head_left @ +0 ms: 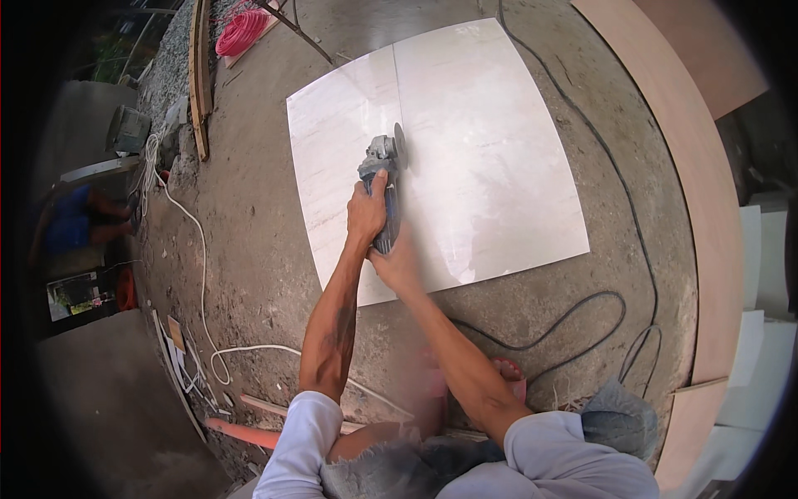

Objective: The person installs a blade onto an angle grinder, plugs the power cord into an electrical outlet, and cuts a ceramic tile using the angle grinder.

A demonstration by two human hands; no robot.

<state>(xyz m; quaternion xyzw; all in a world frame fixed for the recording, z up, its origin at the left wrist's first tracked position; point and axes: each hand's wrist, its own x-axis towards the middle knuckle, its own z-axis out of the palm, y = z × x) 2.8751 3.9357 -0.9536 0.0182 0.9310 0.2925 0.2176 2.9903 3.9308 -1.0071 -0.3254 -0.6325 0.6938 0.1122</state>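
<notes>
An angle grinder (381, 179) with a round disc (399, 143) is held over a large pale marbled tile (490, 158). A thin dark line runs from the tile's far edge down to the disc, which stands on edge along it. My left hand (366, 209) wraps round the grinder's body behind its head, thumb along the top. At the rear end of the grinder my right hand (397, 264) is closed on it, partly blurred. Some haze hangs between my right forearm and my legs.
A black cable (611, 158) curves over the concrete floor right of the tile and loops near my foot. White cord (204, 258) winds along the left. Long wooden boards (677, 158) lie at right. Pink coiled tubing (243, 33) and timber (199, 79) lie far left; another person (79, 218) is at left.
</notes>
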